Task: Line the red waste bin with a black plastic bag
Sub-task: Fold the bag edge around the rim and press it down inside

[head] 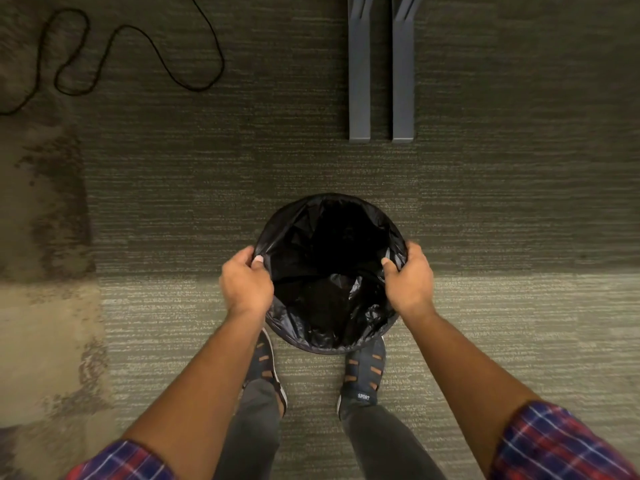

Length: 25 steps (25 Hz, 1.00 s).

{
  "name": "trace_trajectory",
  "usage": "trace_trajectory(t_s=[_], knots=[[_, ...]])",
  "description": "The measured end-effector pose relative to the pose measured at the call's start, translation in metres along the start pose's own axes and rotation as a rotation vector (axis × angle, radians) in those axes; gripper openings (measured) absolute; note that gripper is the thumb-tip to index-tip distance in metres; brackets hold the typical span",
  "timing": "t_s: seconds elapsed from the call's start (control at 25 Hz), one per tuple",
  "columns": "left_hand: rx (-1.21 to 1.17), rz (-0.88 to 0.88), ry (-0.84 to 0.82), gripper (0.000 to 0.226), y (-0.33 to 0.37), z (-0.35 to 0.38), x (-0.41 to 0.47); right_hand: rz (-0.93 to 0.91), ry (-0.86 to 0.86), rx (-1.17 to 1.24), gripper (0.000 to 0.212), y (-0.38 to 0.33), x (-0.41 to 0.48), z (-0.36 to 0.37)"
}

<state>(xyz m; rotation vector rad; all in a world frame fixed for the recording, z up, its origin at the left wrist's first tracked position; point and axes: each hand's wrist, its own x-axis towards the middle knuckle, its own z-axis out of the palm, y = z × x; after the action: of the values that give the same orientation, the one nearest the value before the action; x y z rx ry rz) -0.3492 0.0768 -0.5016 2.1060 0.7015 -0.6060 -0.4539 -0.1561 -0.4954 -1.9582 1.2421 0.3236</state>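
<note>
The round waste bin (313, 346) stands on the grey-green carpeted floor (485, 306) at lower centre of the frame, just ahead of the person's dark sandals (363, 375). The crinkled black plastic bag (329, 265) already sits inside it, opened out, and its mouth is folded over the rim all the way round (so no red of the bin shows from this overhead view).

The left hand (246, 284) is closed on the bag edge at the left of the rim, thumb inside and fingers outside. The right hand (408, 280) pinches the bag edge likewise at the right of the rim.

Status: the lining appears nearly complete. Remaining work, as judged here, is to tug the cuff down evenly, settle the loose folds near the lower right of the opening, and release.

A black cable (138, 46) lies at upper left; two grey furniture legs (381, 81) lie at upper centre, both well apart from the bin.
</note>
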Motion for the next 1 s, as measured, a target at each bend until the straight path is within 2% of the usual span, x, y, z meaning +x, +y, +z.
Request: trace_trajectory(t_s=[0.2,0.32,0.4,0.48,0.52,0.6,0.68,0.76,0.88,1.0], knots=[[-0.16,-0.116,-0.1,0.032,-0.016,-0.01,0.011,0.016,-0.093,-0.014,0.026,0.012,0.004,-0.003],[-0.153,-0.138,-0.119,0.03,-0.018,-0.017,0.001,0.039,-0.14,-0.014,0.023,0.012,0.008,-0.013],[-0.119,-0.165,-0.111,0.042,-0.021,-0.02,-0.007,0.047,-0.197,-0.046,0.03,0.007,0.005,-0.015],[-0.059,-0.156,-0.114,0.036,-0.017,-0.022,-0.012,0.023,-0.205,-0.088,0.052,-0.006,0.004,-0.013],[-0.023,-0.116,-0.107,0.024,-0.012,-0.022,-0.013,-0.022,-0.172,-0.122,0.064,-0.015,0.006,-0.013],[0.103,0.031,-0.086,0.035,-0.002,-0.02,-0.008,-0.176,-0.116,-0.182,0.07,-0.038,0.014,-0.009],[0.273,0.193,-0.075,0.028,0.013,-0.012,-0.001,-0.315,-0.177,-0.252,0.056,-0.063,0.023,-0.003],[0.369,0.235,-0.129,0.022,0.022,-0.004,0.002,-0.377,-0.301,-0.288,0.04,-0.079,0.028,0.009],[0.35,0.181,-0.188,0.026,0.027,0.004,0.002,-0.418,-0.374,-0.298,0.034,-0.087,0.029,0.022],[0.149,0.02,-0.242,0.028,0.027,0.003,0.013,-0.46,-0.36,-0.295,0.033,-0.088,0.03,0.027]])
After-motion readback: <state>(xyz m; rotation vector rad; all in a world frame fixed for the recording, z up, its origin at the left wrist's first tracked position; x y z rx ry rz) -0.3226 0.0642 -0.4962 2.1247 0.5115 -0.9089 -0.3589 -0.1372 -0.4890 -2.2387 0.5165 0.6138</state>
